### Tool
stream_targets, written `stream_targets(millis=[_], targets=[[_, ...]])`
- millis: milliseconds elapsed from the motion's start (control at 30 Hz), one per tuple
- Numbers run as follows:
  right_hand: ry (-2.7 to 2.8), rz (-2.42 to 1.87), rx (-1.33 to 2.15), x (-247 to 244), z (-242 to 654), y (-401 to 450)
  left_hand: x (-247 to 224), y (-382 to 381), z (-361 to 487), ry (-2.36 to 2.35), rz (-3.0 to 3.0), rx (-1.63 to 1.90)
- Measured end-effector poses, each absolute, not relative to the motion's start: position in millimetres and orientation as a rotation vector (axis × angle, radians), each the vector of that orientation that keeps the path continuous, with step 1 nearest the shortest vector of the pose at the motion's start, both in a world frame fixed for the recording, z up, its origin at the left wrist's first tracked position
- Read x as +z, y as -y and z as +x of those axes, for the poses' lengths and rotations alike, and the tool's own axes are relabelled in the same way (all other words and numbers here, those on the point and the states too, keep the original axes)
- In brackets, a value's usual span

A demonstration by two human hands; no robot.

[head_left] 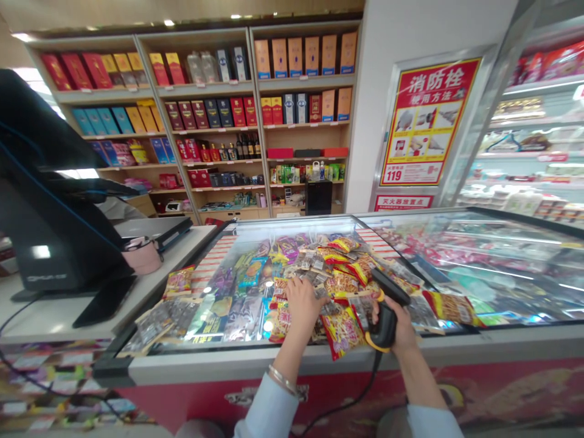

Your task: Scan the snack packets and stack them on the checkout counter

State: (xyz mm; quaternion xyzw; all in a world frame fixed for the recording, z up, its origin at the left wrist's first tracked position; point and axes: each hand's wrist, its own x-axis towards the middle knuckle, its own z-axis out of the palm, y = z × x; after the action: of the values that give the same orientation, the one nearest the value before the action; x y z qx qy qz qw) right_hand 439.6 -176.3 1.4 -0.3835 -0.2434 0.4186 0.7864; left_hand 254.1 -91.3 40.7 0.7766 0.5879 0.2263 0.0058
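My right hand point(401, 325) is wrapped round a black and yellow barcode scanner point(385, 319), whose head points to the upper left. My left hand point(303, 301) rests on a heap of snack packets, its fingers and thumb apart; what lies under the palm is hidden. Red and yellow snack packets point(343, 331) and clear packets with dark contents point(312, 260) are piled on the glass lid of a chest freezer point(219, 362). One more red and yellow packet point(451, 308) lies right of the scanner. On the left, clear packets point(162, 325) lie apart from the heap.
Left of the freezer, a counter point(55, 331) bears a black checkout terminal point(59, 243), a pink cup point(142, 255) and a dark phone-like slab point(104, 301). The scanner's cable point(351, 401) hangs down the freezer front. Shelves of boxed goods point(228, 115) stand behind.
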Motion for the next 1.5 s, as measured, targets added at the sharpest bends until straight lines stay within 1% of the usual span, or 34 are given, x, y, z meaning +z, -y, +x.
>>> stream_targets(millis=[200, 433, 533, 600, 700, 900, 1067, 1233, 1367, 1433, 1500], targets=[[0.55, -0.828, 0.872, 3.8, 437.3, 176.2, 46.7, 86.3, 254.0, -1.776, 2.419, 0.689], [0.539, -0.827, 0.863, 4.7, 437.5, 176.4, 59.1, 81.5, 247.8, -1.534, 2.45, 0.445], [0.533, -0.835, 0.859, 3.7, 437.6, 176.6, 67.8, 79.9, 244.1, -1.494, 2.453, 0.433], [0.537, -0.836, 0.856, 2.6, 437.6, 176.4, 70.7, 76.7, 240.9, -1.443, 2.435, 0.482], [0.536, -0.828, 0.843, 0.3, 437.8, 175.1, 68.0, 69.4, 234.1, -1.393, 2.329, 0.658], [0.519, -0.816, 0.847, -2.0, 437.8, 173.3, 51.6, 61.2, 219.0, -1.183, 1.849, 1.008], [0.513, -0.818, 0.83, -1.9, 437.2, 173.1, 42.9, 55.1, 210.8, -1.07, 1.788, 1.125], [0.531, -0.811, 0.845, -3.1, 437.6, 172.1, 36.5, 47.8, 200.9, -1.14, 1.724, 1.277], [0.538, -0.819, 0.865, -4.4, 439.1, 171.6, 34.6, 47.7, 197.2, -1.093, 1.666, 1.288], [0.542, -0.823, 0.871, -4.8, 439.7, 171.7, 35.3, 49.0, 199.8, -1.022, 1.552, 1.282], [0.551, -0.82, 0.879, -4.1, 440.0, 172.2, 37.4, 49.6, 204.5, -0.917, 1.289, 1.326]])
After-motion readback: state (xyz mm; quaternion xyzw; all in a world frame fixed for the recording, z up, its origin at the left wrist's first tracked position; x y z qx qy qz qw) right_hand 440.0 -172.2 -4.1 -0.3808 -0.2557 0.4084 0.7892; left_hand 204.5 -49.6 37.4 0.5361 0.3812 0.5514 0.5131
